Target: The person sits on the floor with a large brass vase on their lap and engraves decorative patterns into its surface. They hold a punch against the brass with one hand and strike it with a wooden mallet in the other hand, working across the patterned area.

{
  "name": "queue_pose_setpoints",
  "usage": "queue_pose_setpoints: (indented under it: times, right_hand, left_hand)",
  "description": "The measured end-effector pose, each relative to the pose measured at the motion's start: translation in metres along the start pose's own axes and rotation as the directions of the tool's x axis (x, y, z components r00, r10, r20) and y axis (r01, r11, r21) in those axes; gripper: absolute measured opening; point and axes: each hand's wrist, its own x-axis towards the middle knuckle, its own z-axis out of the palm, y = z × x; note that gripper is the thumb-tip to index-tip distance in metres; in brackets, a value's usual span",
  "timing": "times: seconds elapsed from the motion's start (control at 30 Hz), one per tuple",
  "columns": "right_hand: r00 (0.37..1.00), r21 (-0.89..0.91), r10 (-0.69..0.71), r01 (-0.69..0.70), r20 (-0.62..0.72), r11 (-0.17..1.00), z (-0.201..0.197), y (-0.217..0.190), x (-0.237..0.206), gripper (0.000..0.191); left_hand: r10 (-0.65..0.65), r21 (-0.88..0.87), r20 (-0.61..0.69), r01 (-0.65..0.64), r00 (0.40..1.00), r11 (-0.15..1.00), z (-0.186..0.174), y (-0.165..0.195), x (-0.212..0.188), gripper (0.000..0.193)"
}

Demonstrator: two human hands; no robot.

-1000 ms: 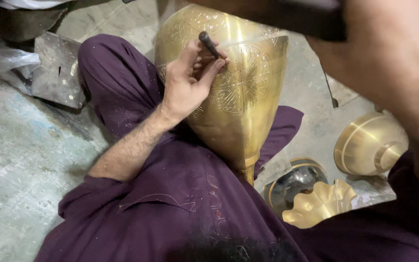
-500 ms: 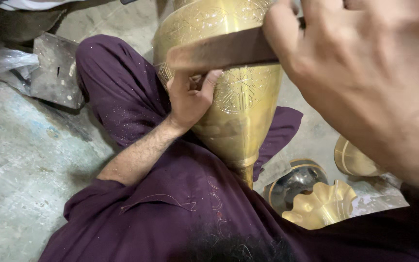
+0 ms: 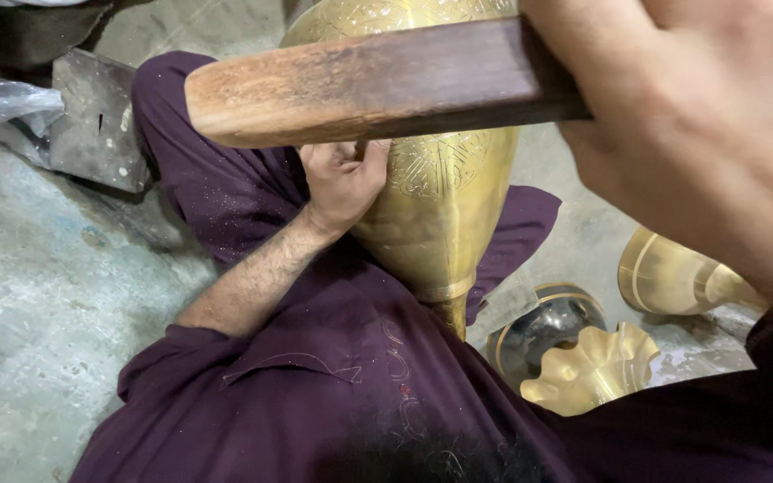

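Observation:
A large engraved brass vase [image 3: 445, 206] lies tilted across my lap, its narrow foot towards me. My left hand [image 3: 342, 183] rests against its left side with fingers curled around a thin dark metal punch, which is mostly hidden. My right hand [image 3: 700, 134] fills the upper right, close to the camera, and grips a thick brown wooden bar [image 3: 360, 80]. The bar stretches left across the vase, just above my left hand. My purple clothing [image 3: 315, 376] lies under the vase.
A grey metal block [image 3: 91, 116] and a clear plastic bag [image 3: 2, 98] lie on the concrete floor [image 3: 38, 313] at upper left. On the right are a fluted brass piece [image 3: 592, 371], a dark round dish [image 3: 547, 322] and another brass vessel [image 3: 673, 273].
My right hand has swung the wooden bar in from the upper right, across the vase and over my left hand. The left hand has stayed on the vase; the punch is now covered.

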Motion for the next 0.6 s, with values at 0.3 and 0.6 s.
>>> queue_pose_setpoints:
  times: [0.3,0.6]
  right_hand:
    - [0.987,-0.615,-0.101,0.158,0.126,0.772,-0.031,0.022,0.004,0.024]
    - [0.994,-0.475,-0.109,0.097,0.004,0.875,-0.044,0.073,0.011,0.006]
  left_hand:
    - [0.236,0.145,0.097,-0.248,0.967,0.958,0.022,0.020,0.032,0.026]
    - [0.025,-0.257,0.079,-0.004,0.997,0.966,0.061,0.035,0.058,0.018]
